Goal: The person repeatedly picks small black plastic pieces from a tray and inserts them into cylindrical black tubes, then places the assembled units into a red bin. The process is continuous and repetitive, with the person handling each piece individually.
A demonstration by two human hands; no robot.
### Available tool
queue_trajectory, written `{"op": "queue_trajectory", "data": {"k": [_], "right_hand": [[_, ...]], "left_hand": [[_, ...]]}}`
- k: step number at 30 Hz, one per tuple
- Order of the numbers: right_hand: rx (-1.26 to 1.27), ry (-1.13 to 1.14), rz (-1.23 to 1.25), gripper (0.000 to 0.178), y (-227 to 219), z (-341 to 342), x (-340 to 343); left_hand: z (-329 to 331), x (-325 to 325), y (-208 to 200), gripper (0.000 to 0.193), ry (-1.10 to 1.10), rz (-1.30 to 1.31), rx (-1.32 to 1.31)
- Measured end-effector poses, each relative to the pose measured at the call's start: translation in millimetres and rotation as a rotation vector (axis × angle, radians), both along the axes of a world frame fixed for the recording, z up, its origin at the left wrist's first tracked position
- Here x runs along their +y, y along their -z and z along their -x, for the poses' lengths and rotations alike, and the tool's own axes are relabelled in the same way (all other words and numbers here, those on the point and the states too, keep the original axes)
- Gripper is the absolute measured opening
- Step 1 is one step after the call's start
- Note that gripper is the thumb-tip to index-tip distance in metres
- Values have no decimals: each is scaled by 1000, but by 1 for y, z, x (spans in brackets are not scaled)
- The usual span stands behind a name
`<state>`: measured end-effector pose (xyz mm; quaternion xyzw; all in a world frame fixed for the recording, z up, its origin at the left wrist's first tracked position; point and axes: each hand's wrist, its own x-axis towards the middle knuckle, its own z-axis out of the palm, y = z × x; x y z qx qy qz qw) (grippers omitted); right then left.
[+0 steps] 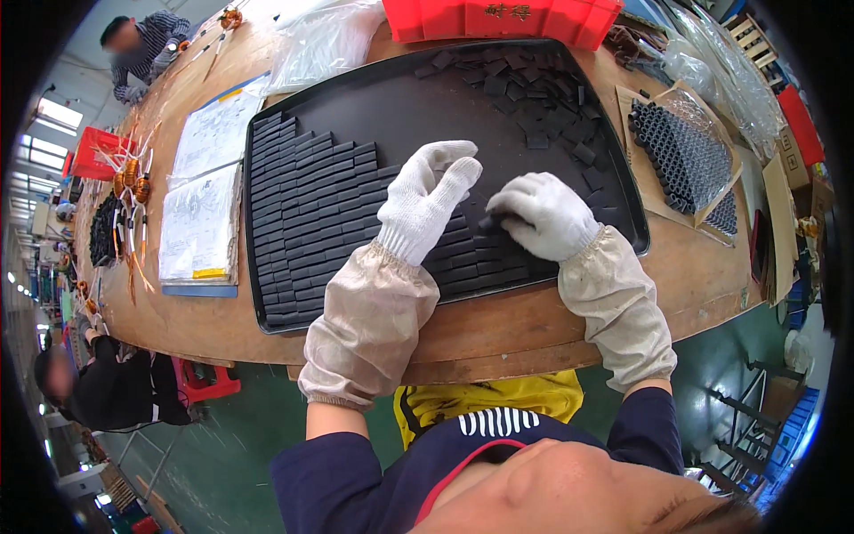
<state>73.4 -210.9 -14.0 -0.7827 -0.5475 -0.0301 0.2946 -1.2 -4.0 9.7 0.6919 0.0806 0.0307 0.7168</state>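
A large black tray (445, 98) lies on the wooden table in front of me. Tight rows of small black rectangular blocks (311, 205) fill its left and near part. Loose flat black pieces (556, 116) are scattered in the far right corner. My left hand (427, 196), in a white knitted glove, hovers over the edge of the rows, thumb and fingers apart, with nothing visible between them. My right hand (550, 214), gloved the same way, pinches a small black block (489, 222) between its fingertips above the near rows.
Beyond the tray stands a red bin (507, 20), with clear plastic bags (325, 44) to its left. Open paper documents (203, 205) lie left of the tray; wired copper coils (133, 182) sit farther left. On the right is a pack of black tubes (680, 151). Two other people are at the left.
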Motion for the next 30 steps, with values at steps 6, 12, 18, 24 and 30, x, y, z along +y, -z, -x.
{"op": "queue_trajectory", "data": {"k": [6, 12, 18, 24, 30], "right_hand": [[6, -76, 25, 35, -2, 4, 0], [-24, 395, -127, 25, -10, -20, -22], [163, 519, 287, 40, -26, -18, -48], [208, 414, 338, 53, -24, -14, -41], [109, 330, 377, 47, -31, -4, -33]], "left_hand": [[1, 0, 2, 36, 49, 41, -25], [1, -1, 4, 35, 26, 52, -65], [1, -4, 4, 33, 40, 55, -56], [1, -3, 5, 33, 48, 61, -46], [2, 0, 4, 36, 101, 26, -3]]}}
